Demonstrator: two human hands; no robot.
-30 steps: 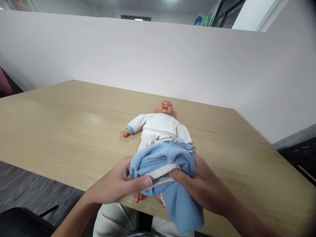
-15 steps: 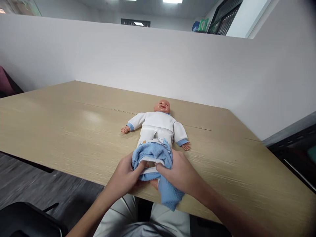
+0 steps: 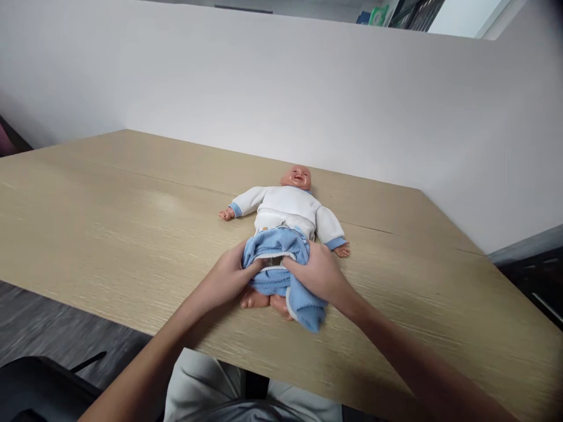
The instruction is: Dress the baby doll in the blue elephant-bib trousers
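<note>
A baby doll (image 3: 288, 199) in a white top with blue cuffs lies on its back on the table, its head toward the wall. Over its legs are bunched light blue fleece pants (image 3: 281, 239) with a white-edged opening facing me. My left hand (image 3: 231, 272) grips the left side of that opening, thumb inside it. On the right side, my right hand (image 3: 323, 272) holds the edge the same way, and a loose part of the fabric hangs below it. The doll's bare feet (image 3: 255, 298) show under the pants. Its legs are hidden by the cloth.
The wooden table (image 3: 109, 234) meets a white partition wall (image 3: 264, 88) behind the doll. A black chair (image 3: 44, 390) stands at lower left. At the right edge is a dark object (image 3: 536, 281). My lap is below the table's front edge.
Both hands have moved away from me, carrying the pants farther up over the doll's legs. More of the feet now shows below the cloth. The camera has tipped downward.
</note>
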